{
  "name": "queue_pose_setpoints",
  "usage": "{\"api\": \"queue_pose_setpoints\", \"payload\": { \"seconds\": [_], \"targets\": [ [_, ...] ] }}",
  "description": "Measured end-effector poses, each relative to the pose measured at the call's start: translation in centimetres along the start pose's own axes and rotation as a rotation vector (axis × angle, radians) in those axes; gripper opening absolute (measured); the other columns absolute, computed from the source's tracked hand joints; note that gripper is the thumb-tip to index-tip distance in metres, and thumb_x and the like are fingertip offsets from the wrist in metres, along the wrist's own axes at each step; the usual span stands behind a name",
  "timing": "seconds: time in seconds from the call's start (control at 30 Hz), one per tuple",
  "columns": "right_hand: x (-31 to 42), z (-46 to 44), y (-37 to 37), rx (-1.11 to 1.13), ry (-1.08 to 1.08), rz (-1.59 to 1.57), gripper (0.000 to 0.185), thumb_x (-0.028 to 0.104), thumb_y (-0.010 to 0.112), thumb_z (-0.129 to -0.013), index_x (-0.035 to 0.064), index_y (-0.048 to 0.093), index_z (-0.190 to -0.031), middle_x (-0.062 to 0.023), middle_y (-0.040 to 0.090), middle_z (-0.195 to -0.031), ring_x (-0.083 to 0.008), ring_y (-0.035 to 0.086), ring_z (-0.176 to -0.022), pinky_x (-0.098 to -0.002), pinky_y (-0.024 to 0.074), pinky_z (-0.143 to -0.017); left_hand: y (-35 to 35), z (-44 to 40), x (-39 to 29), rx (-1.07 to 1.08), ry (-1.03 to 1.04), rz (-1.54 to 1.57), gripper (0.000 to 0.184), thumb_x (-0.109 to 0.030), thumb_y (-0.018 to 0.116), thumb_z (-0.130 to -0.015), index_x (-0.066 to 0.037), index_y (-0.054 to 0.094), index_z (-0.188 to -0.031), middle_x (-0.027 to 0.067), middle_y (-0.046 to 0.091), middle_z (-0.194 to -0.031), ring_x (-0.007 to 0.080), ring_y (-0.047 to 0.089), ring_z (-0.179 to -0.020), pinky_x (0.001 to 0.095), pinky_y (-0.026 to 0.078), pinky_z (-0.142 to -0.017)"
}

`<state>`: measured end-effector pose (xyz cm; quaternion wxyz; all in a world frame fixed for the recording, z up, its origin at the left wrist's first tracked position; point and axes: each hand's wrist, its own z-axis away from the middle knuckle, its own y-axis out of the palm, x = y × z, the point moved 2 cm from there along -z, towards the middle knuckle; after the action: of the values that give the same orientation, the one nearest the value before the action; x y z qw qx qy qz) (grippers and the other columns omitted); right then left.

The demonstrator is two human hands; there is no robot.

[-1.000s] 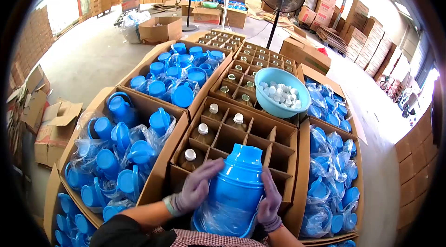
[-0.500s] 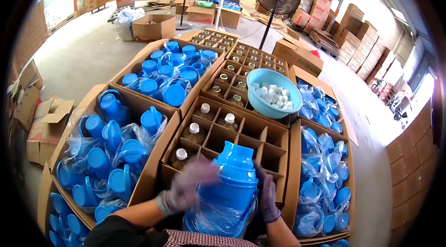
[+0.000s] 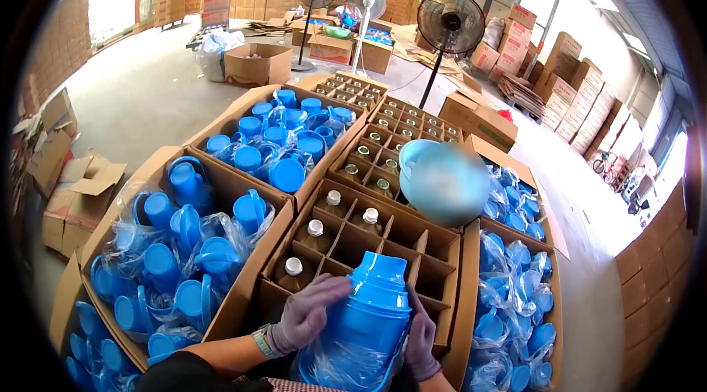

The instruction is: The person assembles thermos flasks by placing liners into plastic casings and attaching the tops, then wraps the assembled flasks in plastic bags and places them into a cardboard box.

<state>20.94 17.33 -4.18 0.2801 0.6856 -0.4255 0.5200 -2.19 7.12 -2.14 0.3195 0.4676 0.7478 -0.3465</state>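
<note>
In front of my body stands a blue plastic thermos casing (image 3: 364, 315), upright with a slight tilt, clear film round its lower part. My left hand (image 3: 309, 312), in a greyish purple glove, lies at its upper left side, fingers stretched out. The gloved right hand (image 3: 420, 337) holds the casing's right side, with some fingers hidden behind it. Just beyond is a divided carton (image 3: 449, 274) with several white-capped bottles, such as one (image 3: 294, 272) near my left hand. Several of its compartments hold no bottle.
Cartons of blue casings in film flank me, one left (image 3: 287, 226) and one right (image 3: 556, 296). A light blue bowl (image 3: 406, 163), partly blurred, sits on the divided cartons. Behind stand several fans, one black (image 3: 451, 21), and an opened carton (image 3: 479, 118).
The view has tilted up, so the cartons sit lower in the picture. My left hand, smeared by motion before, now shows sharply beside the casing. The right hand keeps its place.
</note>
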Motion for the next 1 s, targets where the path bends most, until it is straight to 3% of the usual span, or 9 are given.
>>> {"api": "queue_pose_setpoints", "payload": {
  "seconds": [0.07, 0.13, 0.33, 0.47, 0.57, 0.6, 0.67, 0.8, 1.0],
  "targets": [
    [-2.7, -0.7, -1.9, 0.045, 0.657, -0.546, 0.07, 0.05, 0.033, -0.112, -0.0086, 0.053, -0.144, -0.0214, 0.06, -0.144, -0.0285, 0.055, -0.137, -0.0428, 0.0401, -0.116, -0.5, -1.0, -1.3, 0.232, 0.214, 0.041, 0.062, -0.047, 0.045, -0.104, 0.001, 0.062, -0.139, 0.0207, 0.062, -0.143, 0.0371, 0.054, -0.139, 0.0538, 0.028, -0.122],
    [-6.9, -1.5, -4.2, 0.005, 0.303, -0.196, 0.073, 0.053, 0.034, -0.111, -0.0089, 0.051, -0.146, -0.0214, 0.056, -0.149, -0.0298, 0.052, -0.14, -0.0426, 0.0371, -0.119, -0.3, -1.6, -1.9, 0.323, 0.351, 0.048, 0.06, -0.046, 0.046, -0.104, 0.0, 0.063, -0.138, 0.0194, 0.063, -0.142, 0.0365, 0.054, -0.138, 0.0544, 0.029, -0.121],
    [4.3, 0.3, 0.4, 0.106, -0.354, 0.525, 0.061, 0.035, 0.042, -0.109, -0.0108, 0.048, -0.148, -0.0282, 0.045, -0.157, -0.0404, 0.039, -0.15, -0.0456, 0.0269, -0.124, 0.4, 1.1, 3.0, -0.03, -0.226, 0.21, 0.08, -0.063, 0.036, -0.105, 0.007, 0.06, -0.139, 0.0243, 0.061, -0.142, 0.0365, 0.055, -0.136, 0.049, 0.034, -0.119],
    [-5.0, -1.7, -3.1, 0.047, 0.33, -0.342, 0.049, 0.025, 0.044, -0.112, -0.0062, 0.049, -0.149, -0.022, 0.052, -0.152, -0.03, 0.052, -0.139, -0.0402, 0.0366, -0.119, -0.2, -1.9, -1.3, 0.255, 0.214, -0.244, 0.076, -0.061, 0.042, -0.103, 0.003, 0.062, -0.14, 0.0239, 0.06, -0.142, 0.038, 0.059, -0.127, 0.0528, 0.031, -0.118],
    [-6.4, -2.8, -5.0, 0.161, 0.316, 0.119, 0.05, 0.024, 0.044, -0.112, -0.0054, 0.045, -0.152, -0.0207, 0.055, -0.149, -0.0263, 0.054, -0.137, -0.0387, 0.0368, -0.119, 0.0, -3.9, -1.6, 0.372, 0.322, 0.032, 0.071, -0.059, 0.041, -0.104, 0.001, 0.067, -0.132, 0.0212, 0.061, -0.142, 0.0365, 0.058, -0.129, 0.0504, 0.036, -0.117],
    [-4.8, -3.5, -4.4, 0.215, 0.083, 0.416, 0.051, 0.025, 0.044, -0.112, -0.0056, 0.044, -0.153, -0.0208, 0.055, -0.149, -0.0263, 0.053, -0.137, -0.0386, 0.0363, -0.119, -0.9, -4.3, 0.1, 0.216, 0.202, 0.033, 0.069, -0.056, 0.038, -0.107, 0.002, 0.07, -0.127, 0.021, 0.062, -0.141, 0.0336, 0.058, -0.13, 0.0477, 0.038, -0.116],
    [-1.6, -2.5, -3.0, -0.067, 0.15, -0.153, 0.06, 0.033, 0.047, -0.11, -0.0074, 0.04, -0.154, -0.0221, 0.049, -0.155, -0.0304, 0.049, -0.142, -0.0413, 0.0331, -0.121, -1.4, -5.9, 4.6, -0.017, -0.208, 0.225, 0.066, -0.05, 0.037, -0.11, 0.005, 0.058, -0.139, 0.0175, 0.059, -0.145, 0.0265, 0.053, -0.136, 0.0432, 0.037, -0.118],
    [5.6, -1.1, 0.8, 0.271, -0.146, 0.53, 0.097, 0.064, 0.05, -0.101, -0.0079, 0.024, -0.16, -0.0256, 0.029, -0.166, -0.0352, 0.029, -0.155, -0.043, 0.0218, -0.126, 3.1, -5.7, 10.7, 0.416, -0.592, 0.856, 0.081, -0.061, 0.042, -0.107, 0.004, 0.039, -0.154, 0.016, 0.051, -0.152, 0.0259, 0.048, -0.142, 0.0401, 0.033, -0.122],
    [-5.7, -2.2, -2.7, 0.152, 0.644, -0.716, 0.082, 0.067, 0.03, -0.107, 0.0063, 0.028, -0.162, -0.0153, 0.041, -0.161, -0.028, 0.041, -0.147, -0.0431, 0.0328, -0.123, 2.3, -6.1, 0.5, 0.426, -0.195, -0.261, 0.114, -0.072, 0.059, -0.092, 0.011, 0.018, -0.158, 0.0306, 0.033, -0.159, 0.0414, 0.034, -0.15, 0.0463, 0.027, -0.123]
  ]
}}
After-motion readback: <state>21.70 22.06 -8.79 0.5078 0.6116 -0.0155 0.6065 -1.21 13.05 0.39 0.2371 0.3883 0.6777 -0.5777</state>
